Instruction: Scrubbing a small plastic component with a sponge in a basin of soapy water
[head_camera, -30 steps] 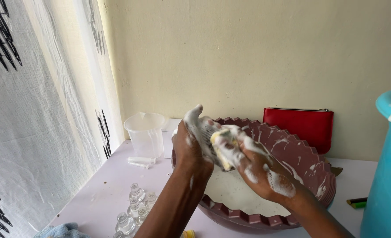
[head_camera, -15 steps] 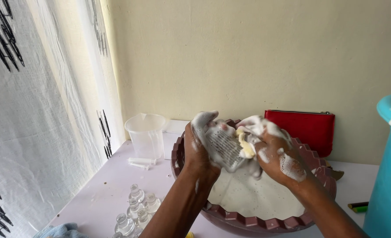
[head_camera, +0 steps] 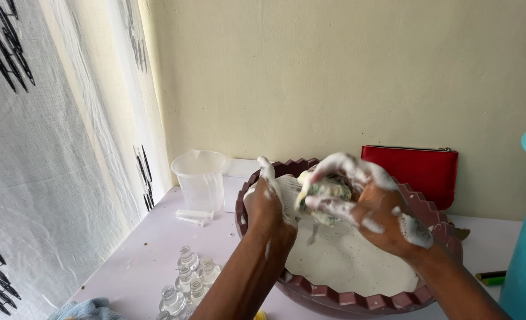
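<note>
While scrubbing: I keep the cloth (head_camera: 287, 198) over the basin (head_camera: 420, 204).
Left hand (head_camera: 269, 207): gripping the cloth.
Right hand (head_camera: 370, 207): closed on the sponge (head_camera: 325, 192).

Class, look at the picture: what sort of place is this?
Probably a home corner used for hand washing: a sudsy maroon basin on a small table, a patterned curtain, and a red pouch by the wall.

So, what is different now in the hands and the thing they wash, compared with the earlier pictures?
Both hands have come down a little toward the soapy basin. The right hand with the sponge has slid left across the white item, which the left hand still holds from behind. Nothing was let go. The measuring cup, small glass bottles and red pouch stayed as they were.
</note>
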